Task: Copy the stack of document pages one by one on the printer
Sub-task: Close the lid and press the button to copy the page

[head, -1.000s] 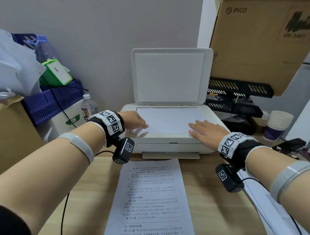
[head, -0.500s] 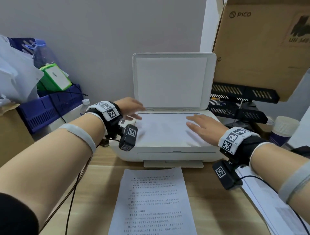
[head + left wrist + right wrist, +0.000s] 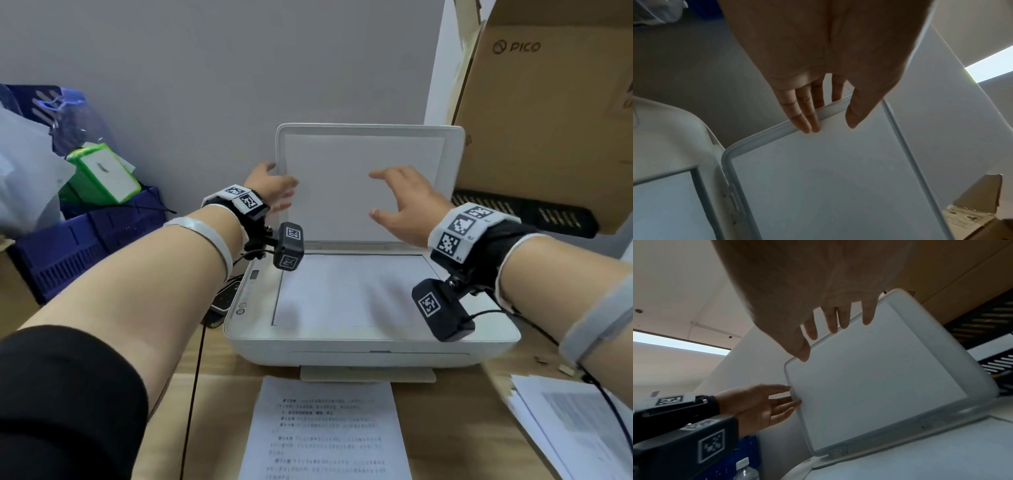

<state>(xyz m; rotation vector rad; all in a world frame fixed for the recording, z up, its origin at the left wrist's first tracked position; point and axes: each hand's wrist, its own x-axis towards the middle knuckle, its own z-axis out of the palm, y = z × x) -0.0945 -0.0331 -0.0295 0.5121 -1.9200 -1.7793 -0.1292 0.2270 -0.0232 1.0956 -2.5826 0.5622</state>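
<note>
The white printer (image 3: 370,346) stands with its lid (image 3: 342,150) raised upright. A white page (image 3: 349,291) lies flat on the scanner glass. My left hand (image 3: 279,185) is at the lid's left edge. In the left wrist view its fingers (image 3: 797,110) are straight and straddle the lid (image 3: 838,178) rim, some behind it, the thumb in front. My right hand (image 3: 387,195) hovers before the lid's inner face, fingers spread, holding nothing. A printed page (image 3: 325,435) lies on the wooden table in front of the printer. More printed pages (image 3: 575,421) lie at the right.
A blue crate (image 3: 85,240) with a green box (image 3: 102,174) and plastic bags stands at the left. A large cardboard box (image 3: 548,120) and black trays (image 3: 531,212) crowd the right. A dark device (image 3: 226,298) and a cable lie by the printer's left side.
Both hands have lifted off the page on the glass and risen to the lid: the left to its left edge, the right in front of its inner face.
</note>
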